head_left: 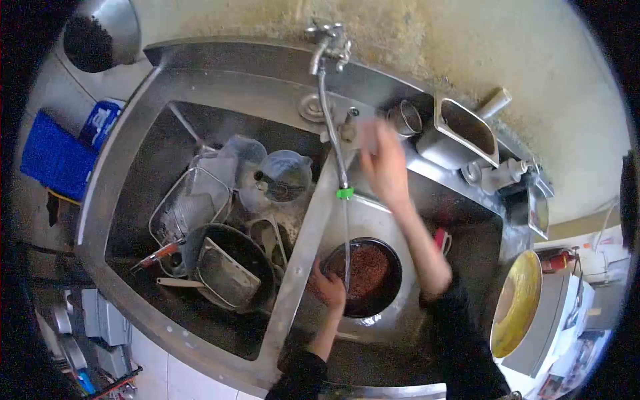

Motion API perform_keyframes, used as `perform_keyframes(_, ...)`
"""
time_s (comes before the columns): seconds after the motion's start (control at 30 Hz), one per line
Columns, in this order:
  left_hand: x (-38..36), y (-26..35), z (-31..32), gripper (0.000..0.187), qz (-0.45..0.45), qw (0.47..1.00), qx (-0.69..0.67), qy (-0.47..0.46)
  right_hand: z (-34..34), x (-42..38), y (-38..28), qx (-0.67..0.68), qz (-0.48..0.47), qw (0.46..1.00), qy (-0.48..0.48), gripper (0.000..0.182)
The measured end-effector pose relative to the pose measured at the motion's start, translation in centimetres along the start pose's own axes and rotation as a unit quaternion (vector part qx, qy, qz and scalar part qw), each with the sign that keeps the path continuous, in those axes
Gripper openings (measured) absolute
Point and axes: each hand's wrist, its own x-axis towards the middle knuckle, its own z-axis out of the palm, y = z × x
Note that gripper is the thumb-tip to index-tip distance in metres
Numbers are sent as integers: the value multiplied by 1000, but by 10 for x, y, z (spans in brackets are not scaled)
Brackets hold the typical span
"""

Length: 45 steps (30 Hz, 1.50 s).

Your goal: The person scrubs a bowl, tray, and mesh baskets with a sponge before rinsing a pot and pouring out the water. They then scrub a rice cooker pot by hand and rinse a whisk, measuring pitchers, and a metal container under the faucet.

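In the right basin, a dark round pot [398, 280] holds reddish-brown liquid with foam or grains on its surface. Water runs into it from the hose [339, 160] with a green clip, which hangs from the wall tap [328, 50]. At the pot's left rim, my left hand [327, 288] has its fingers curled against the side. My right hand [385, 167] is raised over the back of the sink, beside the hose and near a metal cup [405, 119]. Motion blurs its fingers, and a pale pinkish patch shows at them; I cannot tell whether it is something held.
The left basin holds a wire basket [190, 207], a clear plastic jug [287, 175], a black pan [233, 267] and other dishes. A deep metal container [453, 143] and a pump bottle [503, 175] line the back ledge. A yellow round tray [519, 303] stands at right.
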Motion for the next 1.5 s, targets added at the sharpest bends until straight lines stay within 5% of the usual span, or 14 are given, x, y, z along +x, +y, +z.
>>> perform_keyframes(0.07, 11, -42, 27, 38, 70, 997, -36, -23, -13, -106, 7, -39, 303, 925, -225, 12)
perform_keyframes(0.13, 28, -49, 13, 34, 92, 979, 20, -180, 20, -280, 34, -123, 45, 920, -370, 14)
perform_keyframes(0.23, 23, -49, 9, 30, 132, 977, 88, -143, 76, -338, 46, -168, -147, 907, -357, 23)
perform_keyframes(0.37, 17, -46, -2, 36, 146, 970, 125, -146, 106, -273, 79, -301, 189, 762, -541, 37)
perform_keyframes(0.6, -4, -42, -6, 43, 127, 973, 166, -101, 26, -274, 93, -144, 429, 667, -592, 86)
perform_keyframes(0.67, -12, -54, -6, 46, 108, 977, 151, -103, 27, -355, 80, -199, 319, 798, -470, 61)
perform_keyframes(0.8, -28, -80, -10, 49, 89, 980, 148, -99, 74, -381, 43, -366, 80, 843, -387, 77)
perform_keyframes(0.97, -24, -62, -17, 43, 21, 986, 138, -97, 97, -361, 88, -140, 391, 829, -374, 52)
perform_keyframes(1.03, -21, -66, -13, 36, 5, 993, 81, -86, 74, -371, 91, -90, 380, 812, -434, 43)
perform_keyframes(1.17, -23, -89, -5, 28, 96, 995, 8, -25, 51, -375, 41, -24, 50, 912, -407, 26)
perform_keyframes(1.27, -17, -86, -1, 26, 107, 994, 31, -7, 111, -351, 61, -195, -99, 882, -416, 25)
perform_keyframes(1.37, -28, -88, -1, 24, 92, 991, 92, 10, 107, -289, 67, -313, 100, 785, -525, 48)
perform_keyframes(1.47, -28, -70, -2, 24, 47, 991, 124, 11, 69, -235, 82, -146, 426, 633, -630, 68)
perform_keyframes(1.5, -29, -66, -4, 25, 41, 991, 128, 11, 72, -279, 112, -85, 379, 700, -599, 72)
